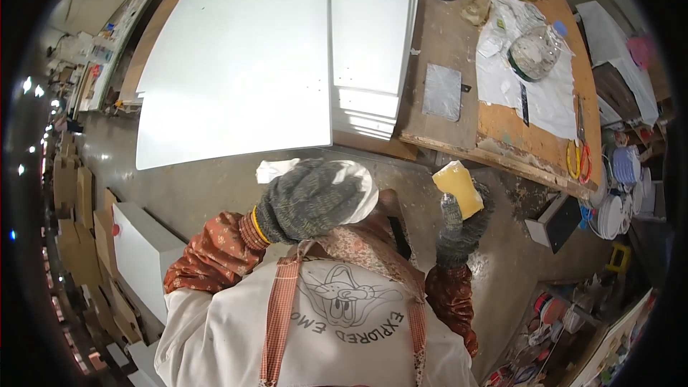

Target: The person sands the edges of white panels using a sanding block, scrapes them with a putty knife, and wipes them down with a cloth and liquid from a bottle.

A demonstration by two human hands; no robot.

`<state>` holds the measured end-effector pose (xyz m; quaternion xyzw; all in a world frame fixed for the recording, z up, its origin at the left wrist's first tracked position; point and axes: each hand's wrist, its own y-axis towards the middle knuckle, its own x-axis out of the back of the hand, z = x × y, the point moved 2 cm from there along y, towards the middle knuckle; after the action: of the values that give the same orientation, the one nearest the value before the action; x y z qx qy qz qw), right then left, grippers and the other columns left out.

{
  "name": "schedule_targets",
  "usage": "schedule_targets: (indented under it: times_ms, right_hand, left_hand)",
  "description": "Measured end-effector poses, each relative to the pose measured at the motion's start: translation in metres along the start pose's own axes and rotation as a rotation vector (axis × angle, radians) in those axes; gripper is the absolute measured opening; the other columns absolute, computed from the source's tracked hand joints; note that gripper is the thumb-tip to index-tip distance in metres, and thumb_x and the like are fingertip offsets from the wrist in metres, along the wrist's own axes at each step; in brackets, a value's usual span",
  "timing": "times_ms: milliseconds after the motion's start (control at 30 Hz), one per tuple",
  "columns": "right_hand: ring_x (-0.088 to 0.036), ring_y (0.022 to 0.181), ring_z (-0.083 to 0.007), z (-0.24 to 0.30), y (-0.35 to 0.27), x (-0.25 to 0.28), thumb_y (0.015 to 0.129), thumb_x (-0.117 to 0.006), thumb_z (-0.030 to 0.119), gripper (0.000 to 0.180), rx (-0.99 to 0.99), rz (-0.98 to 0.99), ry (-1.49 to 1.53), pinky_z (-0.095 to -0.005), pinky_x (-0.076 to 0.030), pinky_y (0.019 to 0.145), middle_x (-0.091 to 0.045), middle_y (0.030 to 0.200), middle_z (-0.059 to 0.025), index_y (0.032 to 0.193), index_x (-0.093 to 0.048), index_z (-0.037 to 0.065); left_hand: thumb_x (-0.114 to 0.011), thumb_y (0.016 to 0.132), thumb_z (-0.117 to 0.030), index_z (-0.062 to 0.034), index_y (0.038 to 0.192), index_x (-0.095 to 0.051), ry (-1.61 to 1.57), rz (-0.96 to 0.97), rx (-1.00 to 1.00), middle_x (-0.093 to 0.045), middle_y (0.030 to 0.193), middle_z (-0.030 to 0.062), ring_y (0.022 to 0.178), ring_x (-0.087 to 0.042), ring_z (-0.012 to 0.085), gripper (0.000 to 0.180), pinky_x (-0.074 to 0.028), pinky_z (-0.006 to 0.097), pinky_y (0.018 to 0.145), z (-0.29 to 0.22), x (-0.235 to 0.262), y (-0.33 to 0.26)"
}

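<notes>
My left hand (304, 201), in a dark grey knit glove, is closed around a crumpled white cloth (364, 188) that shows on both sides of the fist. On the right, my gloved right hand (464, 236) grips a yellow block that looks like a sponge (460, 190), its thumb pressed on the near face. Beyond my left hand lies a large white panel (236, 64) with a rounded near corner. A stack of narrower white panels (369, 36) sits beside it. Neither hand touches the panels.
A wooden workbench (444, 140) at the right bears a grey metal plate (442, 92), a cut plastic bottle (536, 54) on white paper, other bottles and scissors (579, 154). White boxlike boards (147, 244) and cardboard (75, 244) stand at left. Cluttered shelving (566, 330) is lower right.
</notes>
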<state>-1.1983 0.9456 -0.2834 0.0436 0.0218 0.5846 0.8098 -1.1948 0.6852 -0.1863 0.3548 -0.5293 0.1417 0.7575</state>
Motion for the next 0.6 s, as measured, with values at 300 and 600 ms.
schedule_targets:
  times_ms: [300, 600]
  right_hand:
    - [-0.054, 0.107, -0.0268, 0.093, 0.059, -0.074, 0.077, -0.072, 0.018, 0.046, 0.486, 0.499, -0.272, -0.0383, -0.045, 0.093, -0.052, 0.120, -0.0163, 0.115, -0.052, 0.003]
    - [-0.046, 0.119, -0.0289, 0.117, 0.107, -0.171, 0.075, -0.070, 0.020, 0.044, 0.859, 0.929, -0.657, -0.0410, -0.039, 0.101, -0.052, 0.123, -0.0114, 0.116, -0.056, 0.012]
  left_hand:
    - [-0.063, 0.071, -0.020, -0.0169, 0.112, -0.060, -0.055, 0.164, 0.069, -0.056, 0.115, 0.0036, 0.104, -0.056, 0.0263, 0.041, -0.048, 0.043, 0.087, -0.020, -0.023, -0.023]
    - [-0.063, 0.060, -0.009, -0.0106, 0.108, -0.062, -0.153, 0.070, 0.616, -0.059, 0.114, 0.0089, 0.102, -0.056, 0.0322, 0.048, -0.045, 0.047, 0.088, -0.040, -0.006, -0.084]
